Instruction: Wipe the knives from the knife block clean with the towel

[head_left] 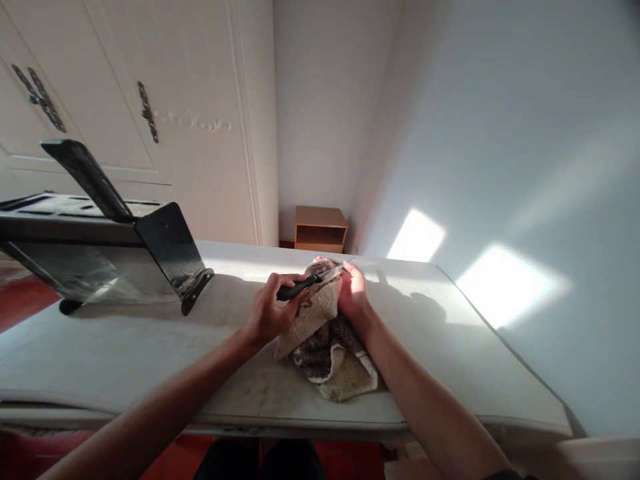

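Observation:
My left hand [273,307] is closed around the black ribbed handle of a knife [299,288], whose metal blade points right and slightly away from me. Against the blade, my right hand [353,293] holds a beige and dark brown cloth [320,312], its fingers bent near the blade's far end. Part of the cloth lies bunched under the knife, and its loose end droops onto the white table [260,393] between my forearms. Cloth and fingers hide some of the blade.
On the table's left stands a black metal frame [165,247] with clear side panels and a raised black arm. Behind are a white wardrobe [200,173] and a small brown wooden cabinet [321,216]. A pale wall [500,167] borders the right.

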Available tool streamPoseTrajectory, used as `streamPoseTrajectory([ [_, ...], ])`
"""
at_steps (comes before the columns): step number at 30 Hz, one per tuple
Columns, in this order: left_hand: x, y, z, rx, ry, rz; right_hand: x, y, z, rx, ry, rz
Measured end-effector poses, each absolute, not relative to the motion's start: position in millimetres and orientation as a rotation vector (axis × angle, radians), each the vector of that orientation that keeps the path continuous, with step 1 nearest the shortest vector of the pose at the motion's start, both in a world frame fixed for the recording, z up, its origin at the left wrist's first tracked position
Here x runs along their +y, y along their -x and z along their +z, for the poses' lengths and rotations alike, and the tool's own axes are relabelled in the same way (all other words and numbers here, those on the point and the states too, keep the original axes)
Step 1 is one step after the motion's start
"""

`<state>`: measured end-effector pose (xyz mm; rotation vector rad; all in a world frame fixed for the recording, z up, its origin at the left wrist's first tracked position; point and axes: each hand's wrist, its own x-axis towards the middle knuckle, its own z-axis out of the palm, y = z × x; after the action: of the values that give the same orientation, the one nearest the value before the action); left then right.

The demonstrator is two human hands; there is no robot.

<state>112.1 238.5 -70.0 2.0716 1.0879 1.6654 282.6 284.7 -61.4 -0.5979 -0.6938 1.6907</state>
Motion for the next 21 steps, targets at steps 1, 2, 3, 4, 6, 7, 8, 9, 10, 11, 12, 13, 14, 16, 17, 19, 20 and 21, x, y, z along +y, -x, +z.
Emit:
streamPoseTrajectory([
  [1,240,-110,-71,1.156,-2.073,1.593,285,-283,-62,-0.690,0.584,1.699],
  [2,242,-108,-70,1.229,-2.071,1.514,285,-284,-62,-0.698,0.563,1.702],
  [3,244,-106,-69,1.303,-2.064,1.432,286,-285,-62,-0.717,0.541,1.694],
  [4,246,-105,-68,1.375,-2.053,1.345,286,-285,-62,-0.743,0.520,1.674],
  [6,249,-103,-65,1.505,-2.038,1.172,285,-285,-62,-0.810,0.510,1.604],
  [7,251,-102,-64,1.555,-2.038,1.094,284,-285,-62,-0.844,0.525,1.553],
  [8,253,-103,-63,1.585,-2.043,1.028,282,-284,-61,-0.871,0.551,1.498],
  [9,255,-104,-63,1.589,-2.047,0.975,281,-283,-61,-0.894,0.579,1.454],
  [10,256,-105,-63,1.573,-2.043,0.937,280,-282,-60,-0.912,0.602,1.425],
  [11,258,-107,-63,1.539,-2.030,0.912,279,-281,-59,-0.926,0.613,1.416],
  [12,259,-109,-64,1.488,-2.008,0.895,278,-281,-58,-0.934,0.612,1.420],
  [13,260,-111,-65,1.426,-1.979,0.887,277,-281,-58,-0.941,0.605,1.433],
  [14,261,-113,-66,1.359,-1.949,0.888,277,-281,-57,-0.948,0.598,1.449],
  [16,261,-116,-68,1.247,-1.889,0.920,277,-282,-57,-0.956,0.605,1.462],
  [17,260,-117,-70,1.207,-1.859,0.946,277,-282,-58,-0.960,0.622,1.460],
  [19,258,-117,-72,1.162,-1.806,1.010,278,-281,-60,-0.978,0.667,1.457],
  [20,257,-117,-73,1.150,-1.790,1.042,278,-280,-62,-0.991,0.697,1.458],
  [21,256,-116,-74,1.142,-1.784,1.070,277,-278,-63,-1.015,0.733,1.454],
])
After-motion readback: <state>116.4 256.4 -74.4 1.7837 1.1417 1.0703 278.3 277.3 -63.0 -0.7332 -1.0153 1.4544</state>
